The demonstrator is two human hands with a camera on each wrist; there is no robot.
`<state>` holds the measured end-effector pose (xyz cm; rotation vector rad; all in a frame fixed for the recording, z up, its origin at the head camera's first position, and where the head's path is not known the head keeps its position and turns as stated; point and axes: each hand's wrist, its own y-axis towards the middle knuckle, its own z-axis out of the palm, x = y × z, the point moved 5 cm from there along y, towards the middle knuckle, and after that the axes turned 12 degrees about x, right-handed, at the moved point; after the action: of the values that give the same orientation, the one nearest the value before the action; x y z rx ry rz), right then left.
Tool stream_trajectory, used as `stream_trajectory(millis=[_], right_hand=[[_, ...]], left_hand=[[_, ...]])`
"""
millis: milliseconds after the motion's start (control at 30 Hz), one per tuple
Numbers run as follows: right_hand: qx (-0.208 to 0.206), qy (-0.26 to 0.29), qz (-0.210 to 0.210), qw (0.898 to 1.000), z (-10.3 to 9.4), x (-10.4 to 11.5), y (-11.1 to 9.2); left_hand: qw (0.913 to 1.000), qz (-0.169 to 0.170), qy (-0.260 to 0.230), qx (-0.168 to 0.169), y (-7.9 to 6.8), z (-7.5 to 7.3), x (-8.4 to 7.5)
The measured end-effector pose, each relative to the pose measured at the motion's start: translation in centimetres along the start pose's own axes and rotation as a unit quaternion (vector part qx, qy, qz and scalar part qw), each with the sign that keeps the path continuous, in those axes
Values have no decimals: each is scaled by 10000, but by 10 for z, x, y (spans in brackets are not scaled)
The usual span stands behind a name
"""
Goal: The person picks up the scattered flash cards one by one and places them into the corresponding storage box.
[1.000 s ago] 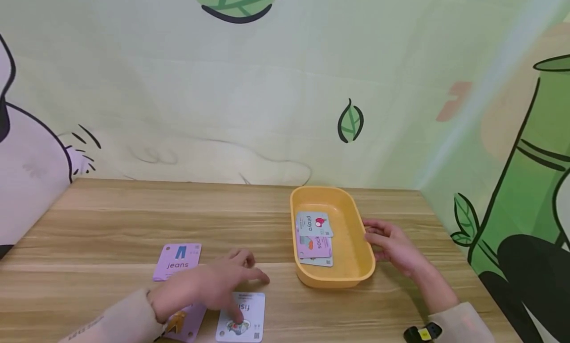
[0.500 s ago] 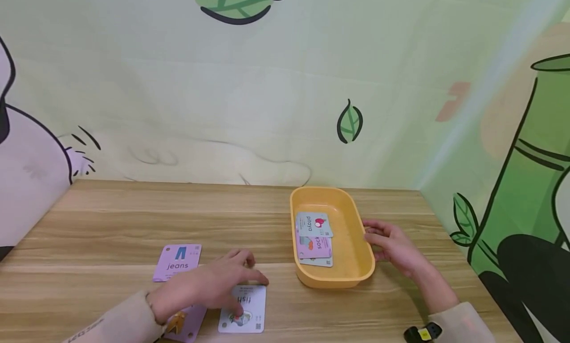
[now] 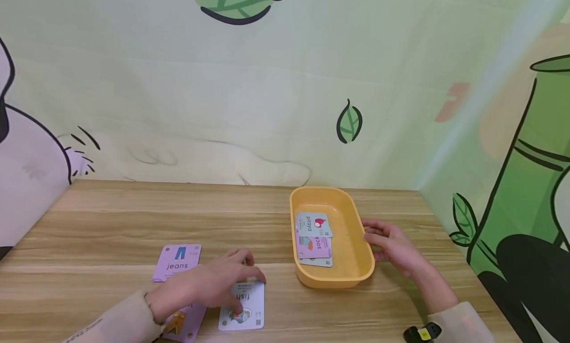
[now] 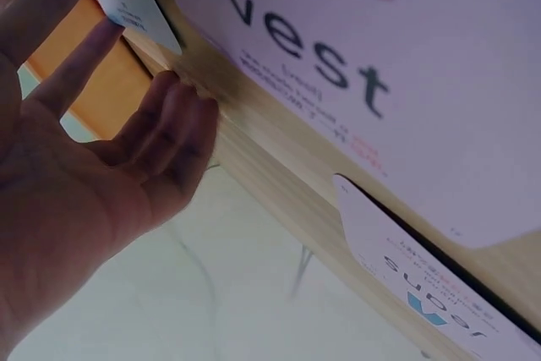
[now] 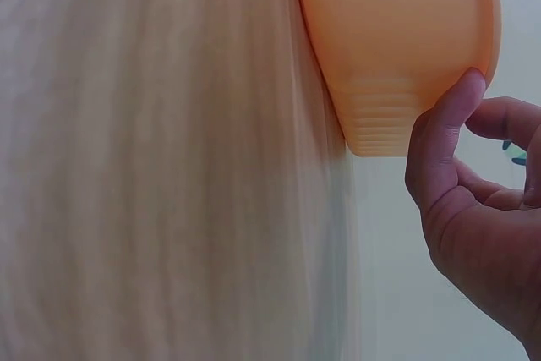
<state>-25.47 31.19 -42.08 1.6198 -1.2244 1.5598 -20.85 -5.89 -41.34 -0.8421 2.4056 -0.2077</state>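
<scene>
My left hand (image 3: 218, 283) holds a white flashcard reading "fish" (image 3: 249, 318), which lies on the table. The thumb rests on its picture and the index finger meets its far edge. Under my left forearm is a purple flashcard reading "vest" (image 4: 338, 73), partly covered in the head view. Just beyond that arm lies a purple "jeans" flashcard (image 3: 177, 261). A yellow plastic tray (image 3: 352, 234) stands at the right, with several cards along its left side, "pitaya" (image 3: 313, 224) on top. My right hand (image 3: 394, 246) holds the tray's right rim, its thumb and curled fingers at the edge.
The wooden table (image 3: 111, 214) runs back to a printed wall (image 3: 267, 85) with leaf drawings. Another wall panel with green bamboo (image 3: 534, 194) borders the right side. A dark device (image 3: 422, 333) sits at my right wrist.
The fish card has slid away from me under my left thumb, up to the index finger. My right hand and the tray have stayed in place.
</scene>
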Motion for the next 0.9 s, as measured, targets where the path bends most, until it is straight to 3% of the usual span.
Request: stream_trajectory(millis=[500, 900], right_hand=[[2, -39, 4, 10000, 1, 0, 1], [-14, -36, -10, 10000, 0, 1, 0]], left_hand=[[9963, -360, -740, -232, 1, -6, 10], [9966, -353, -663, -327, -3, -12, 10]])
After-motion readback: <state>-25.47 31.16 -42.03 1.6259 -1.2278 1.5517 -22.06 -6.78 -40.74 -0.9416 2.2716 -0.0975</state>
